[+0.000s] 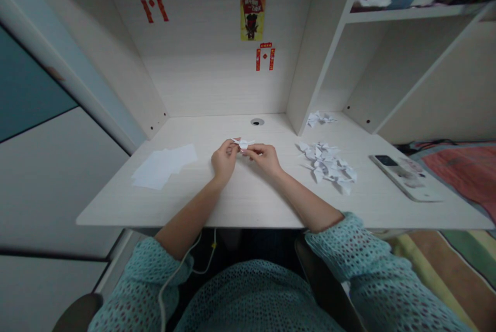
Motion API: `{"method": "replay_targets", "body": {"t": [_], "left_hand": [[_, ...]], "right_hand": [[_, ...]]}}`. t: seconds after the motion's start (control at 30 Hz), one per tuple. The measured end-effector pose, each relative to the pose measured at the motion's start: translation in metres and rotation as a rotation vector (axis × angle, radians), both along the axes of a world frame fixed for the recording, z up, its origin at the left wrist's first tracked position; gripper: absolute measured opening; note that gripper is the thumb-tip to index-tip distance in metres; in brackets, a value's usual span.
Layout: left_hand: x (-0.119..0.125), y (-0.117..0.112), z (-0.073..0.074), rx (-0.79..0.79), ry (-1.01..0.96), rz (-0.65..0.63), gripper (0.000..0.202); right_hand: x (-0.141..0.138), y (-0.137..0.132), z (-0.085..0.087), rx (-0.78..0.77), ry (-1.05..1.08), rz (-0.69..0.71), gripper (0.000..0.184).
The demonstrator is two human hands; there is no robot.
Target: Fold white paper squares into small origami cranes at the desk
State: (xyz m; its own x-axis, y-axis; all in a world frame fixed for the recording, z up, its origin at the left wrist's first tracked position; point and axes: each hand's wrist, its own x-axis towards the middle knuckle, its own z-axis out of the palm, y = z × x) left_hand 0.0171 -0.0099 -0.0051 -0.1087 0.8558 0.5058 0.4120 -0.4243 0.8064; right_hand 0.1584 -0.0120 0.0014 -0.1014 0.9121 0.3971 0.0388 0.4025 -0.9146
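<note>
Piece of folded paper (243,144): white, small, angular, with thin points projecting sideways. It is held just above or at the desk (251,203), toward the middle; contact with the surface cannot be determined. Left hand (225,161): fingers curled closed, pinching the paper's left side. Right hand (266,158): thumb and fingertips closed on its right side. The fingers hide part of the folds.

Desk surface: pale, smooth, faintly grained. Left of the hands, flat white sheets (165,167) lie overlapped in a fanned stack. Right of them, a heap of folded papers (327,161) — crisp, pointed, tangled — with a smaller cluster (321,119) behind, beside the foot of an upright divider (329,48). Farther right lies a flat white rectangular object (406,178) with a dark panel at one end.

Sleeves (155,265): turquoise, open-holed knit. A pale cable (170,283) crosses in front of the left one. The back panel (205,63) bears red cut-out stickers (152,1) and a yellow picture (253,14).
</note>
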Motion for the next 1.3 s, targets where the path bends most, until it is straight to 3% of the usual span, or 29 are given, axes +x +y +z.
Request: {"method": "replay_targets", "body": {"t": [0.07,0.17,0.27,0.33,0.47,0.53,0.63,0.8,0.9,1.03,1.3], "left_hand": [[0.000,0.005,-0.002,0.030,-0.116,-0.062,0.022],[0.001,0.012,-0.004,0.037,-0.265,-0.151,0.023],[0.003,0.015,-0.005,-0.019,-0.336,-0.239,0.024],[0.003,0.016,-0.005,-0.059,-0.343,-0.290,0.025],[0.004,0.013,-0.004,-0.088,-0.307,-0.327,0.026],[0.004,0.012,-0.003,-0.098,-0.279,-0.340,0.026],[0.004,0.011,-0.002,-0.109,-0.265,-0.342,0.032],[0.003,0.011,-0.002,-0.295,-0.331,-0.238,0.039],[0.004,0.010,0.000,-0.415,-0.301,-0.245,0.053],[0.007,0.005,0.005,-0.338,-0.222,-0.265,0.038],[0.007,0.003,0.005,-0.279,-0.259,-0.252,0.026]], "right_hand": [[0.003,0.000,0.002,-0.004,-0.008,-0.058,0.036],[0.011,0.002,0.006,0.027,0.027,-0.254,0.052],[0.017,0.009,0.007,0.025,0.087,-0.362,0.051],[0.018,0.014,0.005,-0.086,0.114,-0.294,0.050],[0.014,0.018,0.000,-0.487,0.222,-0.004,0.053],[0.012,0.017,-0.001,-0.591,0.275,0.114,0.050],[0.012,0.016,0.001,-0.558,0.305,0.150,0.042],[0.014,0.016,0.001,-0.432,0.283,-0.066,0.041],[0.012,0.016,-0.001,-0.343,0.265,-0.131,0.043],[0.009,0.015,-0.003,-0.284,0.253,-0.176,0.043],[0.005,0.016,-0.008,-0.352,0.334,-0.174,0.041]]}}
